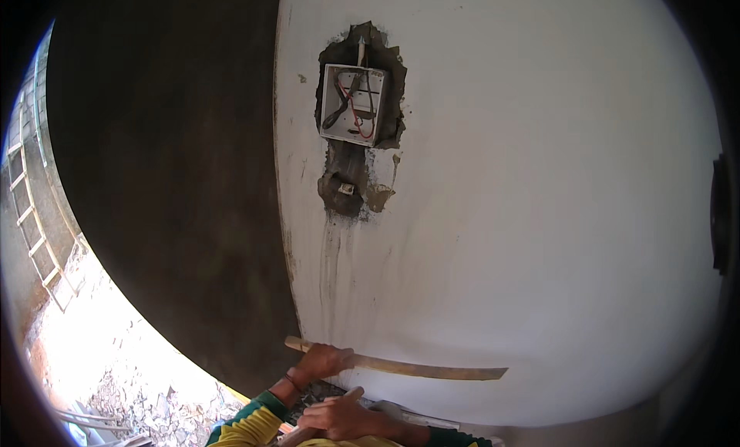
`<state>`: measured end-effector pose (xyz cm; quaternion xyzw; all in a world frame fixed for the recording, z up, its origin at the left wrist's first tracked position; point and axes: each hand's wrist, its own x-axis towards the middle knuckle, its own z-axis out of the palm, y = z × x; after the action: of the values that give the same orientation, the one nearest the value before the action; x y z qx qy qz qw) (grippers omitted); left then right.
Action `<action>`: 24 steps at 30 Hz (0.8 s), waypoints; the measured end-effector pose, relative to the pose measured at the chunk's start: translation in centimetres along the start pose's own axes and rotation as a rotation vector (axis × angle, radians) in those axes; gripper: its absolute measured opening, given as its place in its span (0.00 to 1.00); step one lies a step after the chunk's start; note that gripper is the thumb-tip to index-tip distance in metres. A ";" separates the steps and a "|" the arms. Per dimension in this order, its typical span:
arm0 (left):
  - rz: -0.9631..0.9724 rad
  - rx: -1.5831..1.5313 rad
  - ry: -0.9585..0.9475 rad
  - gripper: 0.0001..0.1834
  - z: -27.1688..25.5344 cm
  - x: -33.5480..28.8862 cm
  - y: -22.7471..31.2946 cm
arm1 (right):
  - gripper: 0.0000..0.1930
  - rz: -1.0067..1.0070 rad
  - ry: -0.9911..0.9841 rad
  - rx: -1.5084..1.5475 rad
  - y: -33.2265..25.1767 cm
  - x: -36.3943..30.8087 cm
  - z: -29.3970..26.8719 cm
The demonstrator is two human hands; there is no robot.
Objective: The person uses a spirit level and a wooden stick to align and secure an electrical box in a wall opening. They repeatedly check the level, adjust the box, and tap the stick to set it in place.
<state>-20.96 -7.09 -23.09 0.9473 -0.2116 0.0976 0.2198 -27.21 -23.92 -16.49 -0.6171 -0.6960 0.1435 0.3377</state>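
My left hand [324, 362] is closed around a long, thin brown wooden strip [428, 369], held almost level in front of the white wall. Its short end sticks out left of my fist, and its long end reaches right to a slanted tip. Just below, my right hand [339, 418] is closed around what looks like a wooden stick [355, 392], mostly hidden by my fingers. Above both hands, a white electrical box [354, 131] sits in a rough chipped recess, with red and black wires inside. Under it, a smaller cavity holds a small pale fitting [346, 189].
A tall dark panel [169, 154] meets the white wall [539, 216] along an upright edge. Outside at far left, a ladder [31, 212] leans by a wall above bright rubble [162, 404]. A dark object [720, 216] shows at the right rim.
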 end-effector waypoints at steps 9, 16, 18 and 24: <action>0.221 0.319 0.536 0.20 -20.4 2.6 2.9 | 0.15 0.459 0.931 0.197 -5.0 -5.7 -8.0; 0.326 0.498 0.859 0.26 -29.8 11.5 2.9 | 0.19 0.502 1.279 -0.597 -9.0 -5.1 -15.4; 0.401 0.455 0.906 0.25 -31.0 14.9 3.1 | 0.15 0.417 1.308 -0.787 -9.4 -5.7 -17.2; 0.501 0.429 0.971 0.22 -34.1 19.5 3.3 | 0.16 0.540 1.193 -1.008 -14.1 -1.4 -22.5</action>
<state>-8.17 -1.13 13.69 0.7384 -0.2797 0.6101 0.0652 -23.36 -32.88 8.23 -0.8132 -0.2082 -0.4616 0.2870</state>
